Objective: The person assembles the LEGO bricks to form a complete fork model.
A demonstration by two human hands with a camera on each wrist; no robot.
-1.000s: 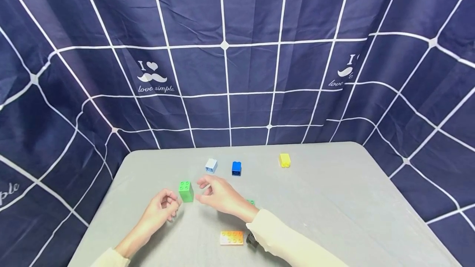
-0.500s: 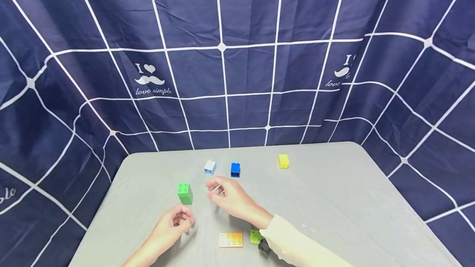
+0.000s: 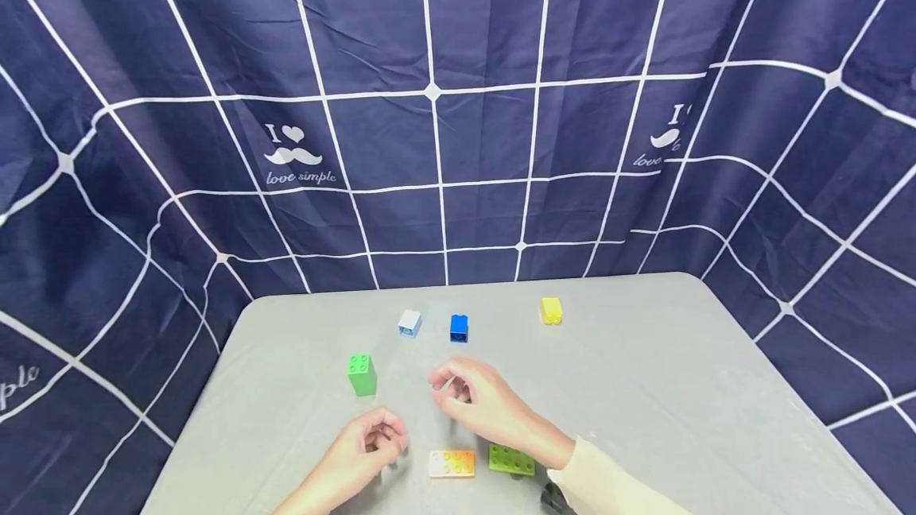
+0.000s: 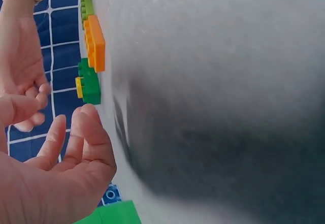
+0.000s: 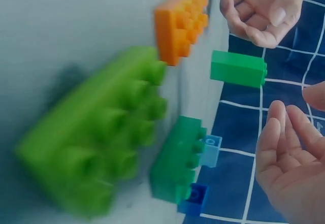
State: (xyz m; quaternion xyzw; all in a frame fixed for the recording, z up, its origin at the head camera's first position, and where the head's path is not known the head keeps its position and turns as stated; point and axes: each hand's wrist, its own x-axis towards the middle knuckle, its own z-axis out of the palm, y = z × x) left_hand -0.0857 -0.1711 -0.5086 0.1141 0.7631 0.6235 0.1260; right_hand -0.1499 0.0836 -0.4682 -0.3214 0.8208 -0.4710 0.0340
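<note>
Both hands are released, fingers loosely curled, in the head view: the left hand (image 3: pixel 362 450) and right hand (image 3: pixel 481 401) have shifted right and lower, farther from the tall green brick (image 3: pixel 362 374) left of centre, and the lime brick (image 3: pixel 511 459), partly covered half a second ago, shows at lower centre. At the left wrist view's upper left, an orange brick (image 4: pixel 95 43) appears above a dark green brick (image 4: pixel 89 85); in the right wrist view, the lime brick fills the lower left.
</note>
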